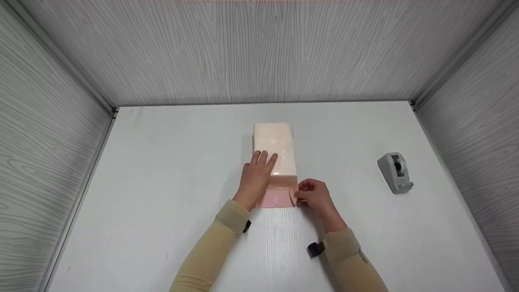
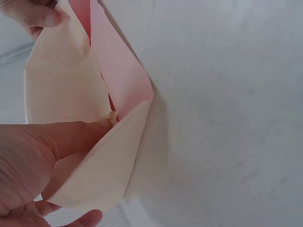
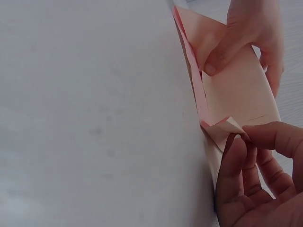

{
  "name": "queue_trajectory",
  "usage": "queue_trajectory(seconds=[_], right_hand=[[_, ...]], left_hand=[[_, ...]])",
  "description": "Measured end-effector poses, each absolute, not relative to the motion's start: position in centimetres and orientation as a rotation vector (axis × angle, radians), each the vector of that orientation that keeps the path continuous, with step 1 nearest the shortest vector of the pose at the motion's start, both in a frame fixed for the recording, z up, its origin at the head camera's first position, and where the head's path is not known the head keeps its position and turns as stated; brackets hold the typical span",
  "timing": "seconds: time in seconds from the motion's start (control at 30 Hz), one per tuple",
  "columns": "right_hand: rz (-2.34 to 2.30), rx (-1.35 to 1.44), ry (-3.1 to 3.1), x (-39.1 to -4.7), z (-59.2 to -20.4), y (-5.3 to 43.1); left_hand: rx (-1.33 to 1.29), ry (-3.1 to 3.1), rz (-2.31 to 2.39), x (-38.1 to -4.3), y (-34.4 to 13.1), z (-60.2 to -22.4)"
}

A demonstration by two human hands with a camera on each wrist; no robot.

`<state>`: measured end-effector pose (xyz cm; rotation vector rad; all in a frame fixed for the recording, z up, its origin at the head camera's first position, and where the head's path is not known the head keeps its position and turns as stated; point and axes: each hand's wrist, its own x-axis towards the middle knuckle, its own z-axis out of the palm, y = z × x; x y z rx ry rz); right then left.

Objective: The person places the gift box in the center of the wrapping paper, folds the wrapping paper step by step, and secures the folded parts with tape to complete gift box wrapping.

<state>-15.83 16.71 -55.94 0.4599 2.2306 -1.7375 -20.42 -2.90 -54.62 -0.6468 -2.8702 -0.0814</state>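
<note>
A long box-shaped package in cream wrapping paper (image 1: 273, 138) lies at mid-table, its near end unfolded. The paper's pink inner side (image 1: 275, 197) shows on the end flap (image 2: 120, 71). My left hand (image 1: 255, 178) rests along the package's left side, fingers straight on its top. In the left wrist view, the left thumb (image 2: 80, 137) presses into the folded end. My right hand (image 1: 316, 196) is at the near right corner. Its thumb and fingertips pinch a small paper fold (image 3: 227, 127) there. What is inside the paper is hidden.
A grey tape dispenser (image 1: 395, 172) stands on the white table (image 1: 174, 162), well to the right of the package. Wood-grain panels (image 1: 259, 52) enclose the table at the back and both sides. A dark wrist strap piece (image 1: 315, 249) hangs below the right sleeve.
</note>
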Motion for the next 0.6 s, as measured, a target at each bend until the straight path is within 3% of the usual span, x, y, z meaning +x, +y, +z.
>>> queue_trajectory(seconds=[0.6], right_hand=[[-1.642,0.354,2.352,-14.86,-55.35,16.44]], left_hand=[[-0.643,-2.876,-0.096,-20.42,-2.96,-54.58]])
